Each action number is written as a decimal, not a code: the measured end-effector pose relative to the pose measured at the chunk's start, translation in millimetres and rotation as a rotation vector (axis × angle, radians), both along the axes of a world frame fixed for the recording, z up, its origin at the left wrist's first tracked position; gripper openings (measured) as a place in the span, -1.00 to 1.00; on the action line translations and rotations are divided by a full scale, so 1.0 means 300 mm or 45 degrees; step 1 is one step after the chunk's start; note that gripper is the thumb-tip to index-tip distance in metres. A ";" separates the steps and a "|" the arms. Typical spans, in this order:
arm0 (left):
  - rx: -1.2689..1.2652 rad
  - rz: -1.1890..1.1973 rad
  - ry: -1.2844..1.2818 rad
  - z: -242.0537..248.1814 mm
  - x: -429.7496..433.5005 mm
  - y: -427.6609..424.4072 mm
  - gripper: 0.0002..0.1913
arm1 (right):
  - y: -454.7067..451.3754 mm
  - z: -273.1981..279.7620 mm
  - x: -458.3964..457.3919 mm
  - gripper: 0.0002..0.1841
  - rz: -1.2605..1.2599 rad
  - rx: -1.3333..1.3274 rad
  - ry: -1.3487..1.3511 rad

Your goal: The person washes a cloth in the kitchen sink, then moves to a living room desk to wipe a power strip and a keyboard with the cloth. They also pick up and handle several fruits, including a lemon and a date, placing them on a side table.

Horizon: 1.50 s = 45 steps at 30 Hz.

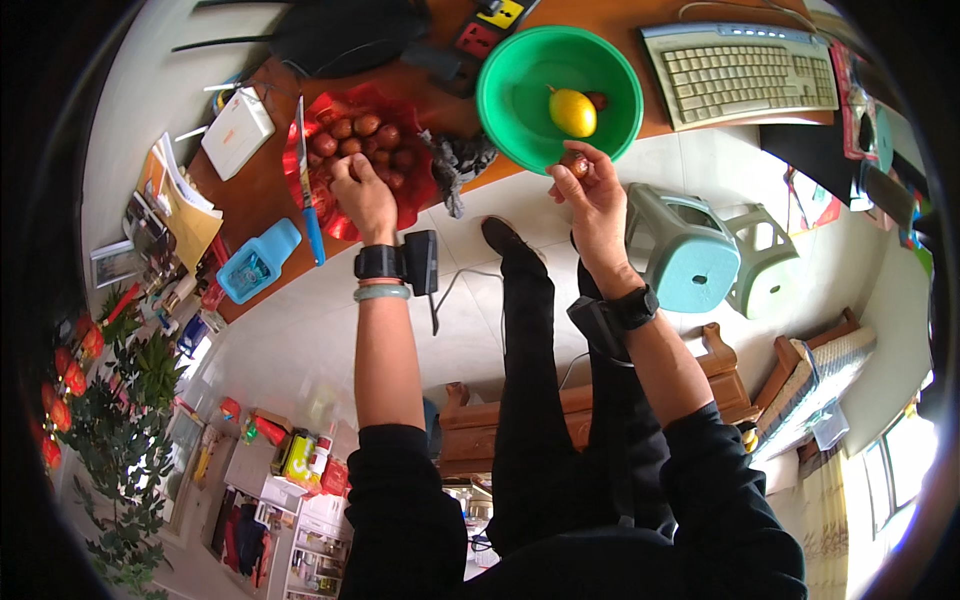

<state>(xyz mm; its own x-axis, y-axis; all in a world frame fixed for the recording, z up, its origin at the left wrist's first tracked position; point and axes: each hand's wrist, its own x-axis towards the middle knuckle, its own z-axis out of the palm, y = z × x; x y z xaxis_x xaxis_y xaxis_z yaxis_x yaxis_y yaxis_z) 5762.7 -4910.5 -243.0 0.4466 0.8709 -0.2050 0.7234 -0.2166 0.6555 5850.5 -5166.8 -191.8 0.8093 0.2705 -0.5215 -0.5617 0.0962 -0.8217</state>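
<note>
My right hand (595, 199) pinches a small round reddish-brown fruit (576, 163) at the near rim of a green plastic basin (510, 142). Inside the basin lie a yellow oval fruit (573, 112) and another reddish-brown fruit (598, 100), partly hidden behind it. My left hand (366, 196) reaches over the near side of a red wavy-rimmed bowl (412, 196), its fingers bent close to the fruits. Several round reddish-brown fruits (367, 124) fill that bowl. Whether the left fingers grip one cannot be made out.
A knife with a blue handle (313, 236) lies across the bowl's left side. Crumpled grey material (454, 166) sits between bowl and basin. The wooden table (247, 196) also bears a keyboard (750, 79), a power strip (484, 34) and a light-blue container (259, 261). Plastic stools (694, 262) stand at right.
</note>
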 end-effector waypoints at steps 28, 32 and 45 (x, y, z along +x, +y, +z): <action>-1.547 -0.355 -0.827 0.123 0.484 -0.542 -0.64 | -0.155 -0.059 0.165 -0.64 -0.230 -0.014 -0.057; -1.976 0.067 -1.125 0.172 0.401 -0.505 -0.56 | -0.124 -0.040 0.150 -0.64 -0.214 0.022 -0.032; -1.902 0.028 -1.246 0.171 0.296 -0.440 -0.61 | -0.055 -0.017 0.070 -0.64 -0.122 -0.001 -0.030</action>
<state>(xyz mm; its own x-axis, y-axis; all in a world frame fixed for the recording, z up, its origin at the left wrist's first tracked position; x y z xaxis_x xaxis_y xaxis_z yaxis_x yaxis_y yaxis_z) 5851.6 -5042.6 -191.7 0.8699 0.2193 -0.4417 -0.0173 0.9087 0.4172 5871.5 -5183.1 -197.0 0.8433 0.1911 -0.5022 -0.5306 0.1477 -0.8347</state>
